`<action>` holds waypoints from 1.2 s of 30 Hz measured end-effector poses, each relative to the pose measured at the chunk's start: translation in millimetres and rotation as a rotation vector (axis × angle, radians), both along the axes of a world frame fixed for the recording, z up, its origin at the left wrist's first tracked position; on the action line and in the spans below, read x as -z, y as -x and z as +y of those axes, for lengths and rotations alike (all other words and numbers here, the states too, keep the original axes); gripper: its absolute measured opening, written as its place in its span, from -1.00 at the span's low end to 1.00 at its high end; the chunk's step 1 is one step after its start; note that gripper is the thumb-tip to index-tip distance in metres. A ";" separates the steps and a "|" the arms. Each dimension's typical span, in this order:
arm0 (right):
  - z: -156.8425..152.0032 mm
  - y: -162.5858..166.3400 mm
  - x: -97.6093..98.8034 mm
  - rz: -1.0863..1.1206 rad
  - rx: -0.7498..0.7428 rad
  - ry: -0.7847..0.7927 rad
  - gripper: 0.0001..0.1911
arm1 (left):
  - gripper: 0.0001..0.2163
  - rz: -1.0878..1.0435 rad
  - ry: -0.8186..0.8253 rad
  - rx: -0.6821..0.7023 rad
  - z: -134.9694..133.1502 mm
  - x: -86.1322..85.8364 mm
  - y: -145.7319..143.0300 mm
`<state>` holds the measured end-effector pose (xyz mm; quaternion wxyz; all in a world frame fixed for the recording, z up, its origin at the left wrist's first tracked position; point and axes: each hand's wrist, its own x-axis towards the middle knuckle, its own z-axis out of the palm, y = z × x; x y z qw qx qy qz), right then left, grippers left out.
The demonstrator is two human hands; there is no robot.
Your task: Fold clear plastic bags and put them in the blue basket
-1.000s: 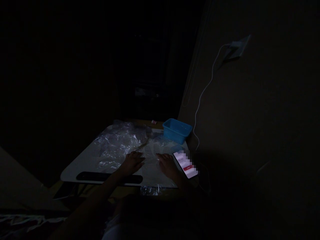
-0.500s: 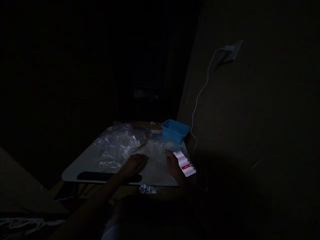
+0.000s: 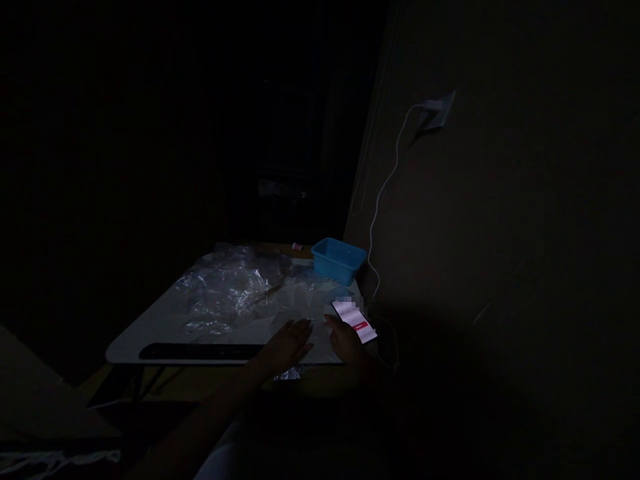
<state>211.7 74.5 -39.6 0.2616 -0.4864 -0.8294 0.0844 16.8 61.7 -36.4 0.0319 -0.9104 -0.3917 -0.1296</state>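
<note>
Near the front edge of the white folding table point(image 3: 125, 343), my left hand point(image 3: 287, 347) lies flat with its fingers stretched out on a thin clear plastic bag point(image 3: 287, 321). My right hand point(image 3: 346, 343) is close beside it, fingers curled in at the right end of the plastic. What those fingers hold is too dark to make out. A phone point(image 3: 361, 328) with a lit screen lies just right of my right hand, partly behind it. Beyond my left hand a crumpled heap of clear plastic bags point(image 3: 230, 280) covers the table's far left part.
A blue plastic basket point(image 3: 337, 262) stands at the back right corner. A small pinkish object point(image 3: 297, 247) is behind the table. From the wall outlet point(image 3: 437, 112) a white cable point(image 3: 383, 190) hangs down near the phone. The room is very dark.
My left hand has moved right and turned flat onto the plastic, closer to my right hand. My right hand has lowered toward the table's front edge. The whole view has shifted slightly.
</note>
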 end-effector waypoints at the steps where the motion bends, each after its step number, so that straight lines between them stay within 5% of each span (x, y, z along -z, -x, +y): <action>1: -0.9 0.5 -1.5 -0.036 0.012 0.004 -0.44 | -0.57 0.021 -0.006 -0.009 -0.1 1.8 -0.2; 23: -8.1 -13.1 -6.4 -0.256 -0.140 -0.109 -0.40 | -0.64 0.052 -0.023 -0.016 1.7 -14.6 -6.9; 36: -6.4 -2.6 -11.1 -0.334 -0.082 -0.088 -0.36 | -0.61 0.069 -0.017 -0.032 4.1 -8.9 -10.9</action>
